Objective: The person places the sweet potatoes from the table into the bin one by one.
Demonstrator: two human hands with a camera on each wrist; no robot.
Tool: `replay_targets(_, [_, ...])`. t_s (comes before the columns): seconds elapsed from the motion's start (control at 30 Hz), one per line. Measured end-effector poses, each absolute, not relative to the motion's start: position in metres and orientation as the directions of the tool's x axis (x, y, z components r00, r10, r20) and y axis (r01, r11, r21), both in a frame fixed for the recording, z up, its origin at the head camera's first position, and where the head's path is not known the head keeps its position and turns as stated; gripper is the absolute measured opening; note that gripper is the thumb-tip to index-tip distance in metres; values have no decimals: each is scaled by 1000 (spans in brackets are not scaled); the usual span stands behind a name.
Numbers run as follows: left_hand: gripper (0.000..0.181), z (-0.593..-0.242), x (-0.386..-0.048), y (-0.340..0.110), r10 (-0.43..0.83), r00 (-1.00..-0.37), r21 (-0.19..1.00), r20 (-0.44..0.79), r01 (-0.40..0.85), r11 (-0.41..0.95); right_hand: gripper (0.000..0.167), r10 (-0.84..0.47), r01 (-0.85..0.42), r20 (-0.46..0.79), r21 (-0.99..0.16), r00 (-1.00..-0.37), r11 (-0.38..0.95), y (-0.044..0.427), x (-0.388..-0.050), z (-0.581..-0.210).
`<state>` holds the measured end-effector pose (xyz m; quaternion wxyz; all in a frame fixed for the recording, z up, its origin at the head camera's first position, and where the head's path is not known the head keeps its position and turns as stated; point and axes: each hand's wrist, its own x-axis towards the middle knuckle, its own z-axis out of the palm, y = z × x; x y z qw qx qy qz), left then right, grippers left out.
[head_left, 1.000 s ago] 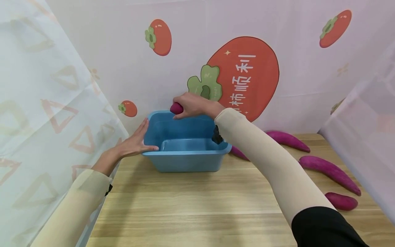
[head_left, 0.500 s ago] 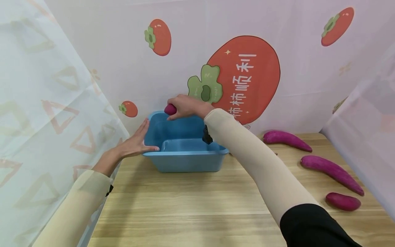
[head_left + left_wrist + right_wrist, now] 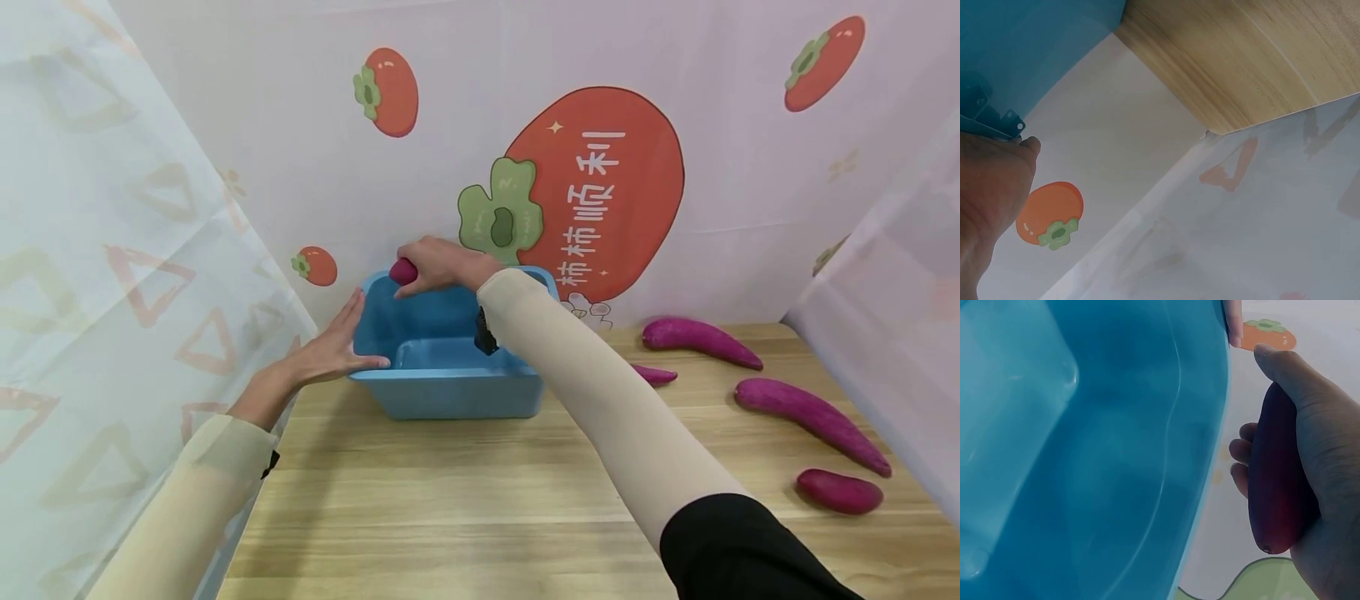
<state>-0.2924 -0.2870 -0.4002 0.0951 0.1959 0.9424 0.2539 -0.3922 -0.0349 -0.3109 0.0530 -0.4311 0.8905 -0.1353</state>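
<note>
A purple sweet potato (image 3: 403,272) (image 3: 1279,478) is held in my right hand (image 3: 442,265) (image 3: 1329,462), with fingers and thumb round it and one end showing. In the head view it appears over the back left part of a light blue basin (image 3: 450,395) (image 3: 1110,437). My left hand (image 3: 327,348) (image 3: 991,187) is spread at the basin's left side, its fingers straight along the rim and its thumb stretched over the front left corner. Nothing shows in the visible part of the basin's floor; my right forearm covers its right side.
Several purple sweet potatoes lie on the wooden table (image 3: 450,517) to the right: one (image 3: 701,340) at the back, a long one (image 3: 813,421), a short one (image 3: 838,492) and one (image 3: 656,376) partly behind my sleeve. Printed cloth (image 3: 247,125) hangs behind and at both sides.
My right hand has moved left and slightly down in the head view, carrying the sweet potato. The basin's back right rim has come into sight. The left hand keeps its place.
</note>
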Motion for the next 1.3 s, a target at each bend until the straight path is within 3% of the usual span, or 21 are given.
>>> replay_targets(0.5, [129,-401,-290,-286,408,-910,527,-72,313,790,61,-784,-759,45,-292,-619,583,-40,-394,-316])
replay_targets(1.3, [124,-401,-292,-287,415,-906,530,-90,309,790,81,-783,-763,9,-233,-622,603,-37,-391,-309])
